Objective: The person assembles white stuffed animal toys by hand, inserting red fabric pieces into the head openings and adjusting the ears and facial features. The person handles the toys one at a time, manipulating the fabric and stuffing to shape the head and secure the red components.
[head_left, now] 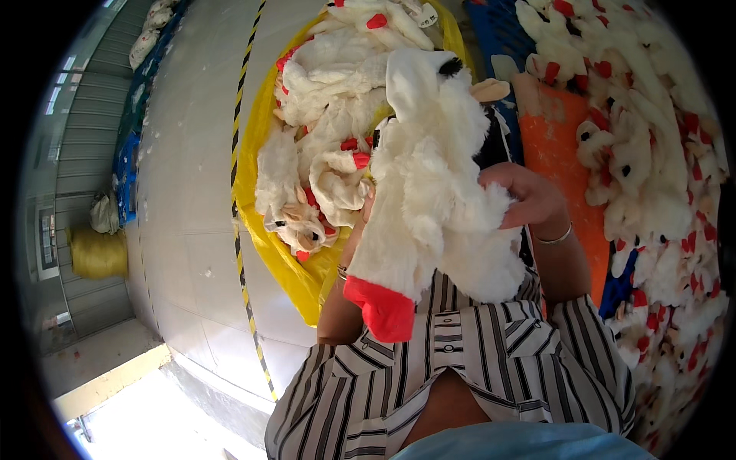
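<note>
A limp white plush toy skin [441, 176], apparently unstuffed, hangs in front of my chest. It has a red end piece [383, 308] at the bottom left and a black patch [451, 67] near the top. At its right edge my right hand [529, 198] pinches the fur between thumb and fingers. My left hand [369, 204] grips its left side; most of those fingers are hidden behind the white fur.
A yellow plastic bag [253, 184] full of similar plush skins lies open ahead and left. On the right, many more white-and-red skins [644, 161] are heaped beside an orange surface [556, 146]. Black-and-yellow tape [237, 192] runs along the grey floor [184, 207].
</note>
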`<action>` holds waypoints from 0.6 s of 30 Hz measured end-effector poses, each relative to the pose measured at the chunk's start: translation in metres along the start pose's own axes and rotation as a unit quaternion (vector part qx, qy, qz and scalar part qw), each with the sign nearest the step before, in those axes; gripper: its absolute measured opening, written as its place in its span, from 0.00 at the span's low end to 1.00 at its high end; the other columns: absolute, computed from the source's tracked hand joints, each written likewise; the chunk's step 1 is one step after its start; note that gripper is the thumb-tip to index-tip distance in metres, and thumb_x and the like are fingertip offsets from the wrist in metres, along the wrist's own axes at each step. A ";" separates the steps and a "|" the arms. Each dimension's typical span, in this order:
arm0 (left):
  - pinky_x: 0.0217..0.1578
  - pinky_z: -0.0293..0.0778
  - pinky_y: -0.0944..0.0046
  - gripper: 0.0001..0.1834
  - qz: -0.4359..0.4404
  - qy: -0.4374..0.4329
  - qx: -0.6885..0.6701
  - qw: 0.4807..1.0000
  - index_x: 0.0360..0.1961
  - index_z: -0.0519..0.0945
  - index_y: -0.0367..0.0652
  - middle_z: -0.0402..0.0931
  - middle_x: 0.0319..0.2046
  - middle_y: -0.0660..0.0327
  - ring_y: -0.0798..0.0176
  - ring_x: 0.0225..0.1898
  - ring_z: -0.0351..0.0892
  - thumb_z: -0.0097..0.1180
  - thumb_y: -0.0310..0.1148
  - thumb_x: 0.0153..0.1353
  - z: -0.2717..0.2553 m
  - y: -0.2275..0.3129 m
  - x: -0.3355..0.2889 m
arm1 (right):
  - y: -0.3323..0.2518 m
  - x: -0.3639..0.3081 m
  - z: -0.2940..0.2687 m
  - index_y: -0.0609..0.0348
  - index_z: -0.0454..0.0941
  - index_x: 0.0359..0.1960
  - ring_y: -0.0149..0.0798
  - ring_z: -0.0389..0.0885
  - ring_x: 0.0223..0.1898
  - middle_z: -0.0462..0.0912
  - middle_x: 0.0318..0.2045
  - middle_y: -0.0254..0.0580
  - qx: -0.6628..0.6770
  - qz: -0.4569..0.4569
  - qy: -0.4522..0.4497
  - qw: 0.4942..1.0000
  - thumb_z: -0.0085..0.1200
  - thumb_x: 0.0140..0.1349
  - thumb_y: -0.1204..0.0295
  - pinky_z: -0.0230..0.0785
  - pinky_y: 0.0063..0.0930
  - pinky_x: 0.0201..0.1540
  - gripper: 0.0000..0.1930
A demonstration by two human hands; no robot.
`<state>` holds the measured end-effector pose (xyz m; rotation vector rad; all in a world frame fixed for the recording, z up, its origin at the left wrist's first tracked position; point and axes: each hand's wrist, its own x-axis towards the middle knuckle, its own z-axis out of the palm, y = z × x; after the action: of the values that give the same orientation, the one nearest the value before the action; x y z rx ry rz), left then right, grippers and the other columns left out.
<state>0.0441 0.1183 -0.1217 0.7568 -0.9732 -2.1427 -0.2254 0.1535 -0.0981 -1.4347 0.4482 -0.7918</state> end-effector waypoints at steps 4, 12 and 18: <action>0.52 0.74 0.61 0.24 0.030 -0.003 -0.047 0.998 0.60 0.69 0.40 0.77 0.49 0.58 0.61 0.49 0.78 0.54 0.34 0.63 0.012 0.010 0.010 | 0.030 0.005 0.025 0.67 0.65 0.63 0.32 0.71 0.56 0.75 0.55 0.41 0.171 0.146 0.089 0.970 0.67 0.56 0.54 0.64 0.27 0.59 0.40; 0.58 0.69 0.60 0.29 0.046 -0.101 0.261 0.959 0.58 0.73 0.39 0.75 0.55 0.60 0.61 0.59 0.73 0.63 0.21 0.52 -0.020 0.014 0.007 | 0.029 0.023 0.029 0.65 0.63 0.64 0.37 0.76 0.55 0.75 0.56 0.44 0.360 0.017 0.409 0.838 0.54 0.67 0.60 0.72 0.31 0.56 0.30; 0.62 0.63 0.59 0.39 0.139 -0.270 0.536 0.788 0.59 0.72 0.42 0.71 0.59 0.57 0.57 0.61 0.69 0.75 0.32 0.42 0.020 0.027 0.006 | -0.002 0.010 0.051 0.65 0.65 0.62 0.37 0.78 0.53 0.77 0.54 0.44 0.363 -0.082 0.447 0.814 0.53 0.68 0.61 0.73 0.31 0.54 0.26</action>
<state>0.0346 0.1084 -0.0901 0.3842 -2.5185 -1.4004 -0.1831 0.1818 -0.0878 -0.3096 0.6300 -1.5769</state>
